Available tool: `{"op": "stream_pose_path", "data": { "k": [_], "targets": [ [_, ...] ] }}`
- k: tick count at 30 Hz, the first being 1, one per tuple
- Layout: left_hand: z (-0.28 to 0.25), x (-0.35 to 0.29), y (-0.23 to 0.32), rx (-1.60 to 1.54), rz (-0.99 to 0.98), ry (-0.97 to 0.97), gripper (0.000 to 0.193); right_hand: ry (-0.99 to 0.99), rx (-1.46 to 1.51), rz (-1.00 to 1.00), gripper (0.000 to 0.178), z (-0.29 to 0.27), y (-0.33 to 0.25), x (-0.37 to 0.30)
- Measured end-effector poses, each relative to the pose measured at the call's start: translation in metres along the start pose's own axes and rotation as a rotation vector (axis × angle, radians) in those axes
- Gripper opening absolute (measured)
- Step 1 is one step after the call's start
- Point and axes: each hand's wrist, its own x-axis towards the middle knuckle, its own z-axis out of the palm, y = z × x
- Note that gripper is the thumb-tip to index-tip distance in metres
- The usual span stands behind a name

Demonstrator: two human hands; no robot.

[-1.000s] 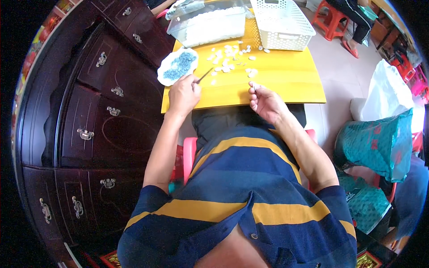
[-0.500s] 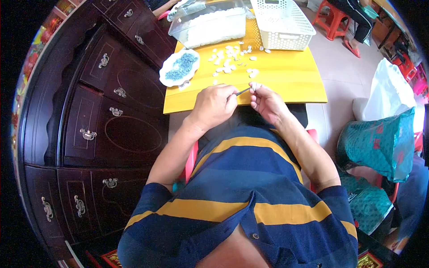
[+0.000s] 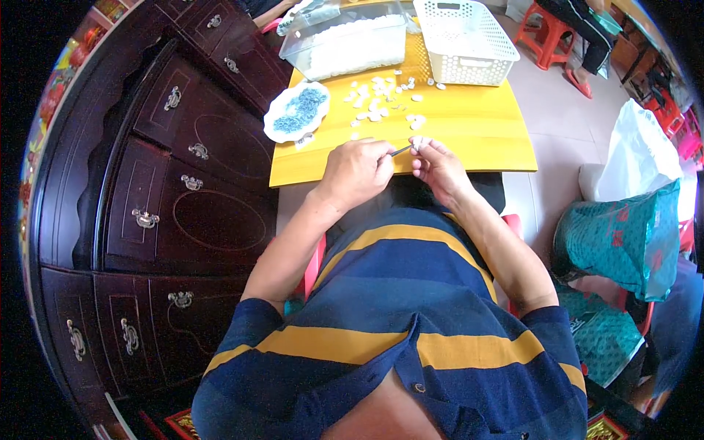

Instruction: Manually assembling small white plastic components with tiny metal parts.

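My left hand (image 3: 355, 173) is closed in a fist around a thin dark rod-like tool (image 3: 401, 150); its handle is hidden in the palm. The tool's tip meets a small white plastic piece (image 3: 417, 144), pinched between the thumb and fingers of my right hand (image 3: 441, 170). Both hands are just above the near edge of the yellow table (image 3: 477, 136). Beyond them several loose white pieces (image 3: 375, 116) lie scattered. To the left sits a white scalloped dish (image 3: 275, 132) with a heap of small dark bluish metal parts (image 3: 299, 110), too fine to name.
A clear bin (image 3: 293, 60) full of white pieces stands at the back left, beside a white perforated basket (image 3: 469, 71). Dark wooden drawers (image 3: 213, 213) line the left. Teal bags (image 3: 616, 235) and a red stool (image 3: 546, 40) are at right. Another person's leg (image 3: 592, 51) shows far right.
My left fist has come slightly closer to my right hand, so less of the tool's shaft shows. The white piece stays in my right fingers.
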Motion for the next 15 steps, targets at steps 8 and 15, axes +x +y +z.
{"op": "stream_pose_path", "data": {
  "k": [8,15],
  "targets": [
    [0.006,-0.002,-0.001,0.185,0.17,0.044,0.012,0.001,-0.053,-0.016,0.016,0.0,0.003,0.0],
    [0.016,-0.001,-0.011,0.065,0.119,0.026,0.011,0.014,-0.08,-0.027,0.018,0.001,0.001,-0.001]
  ]
}}
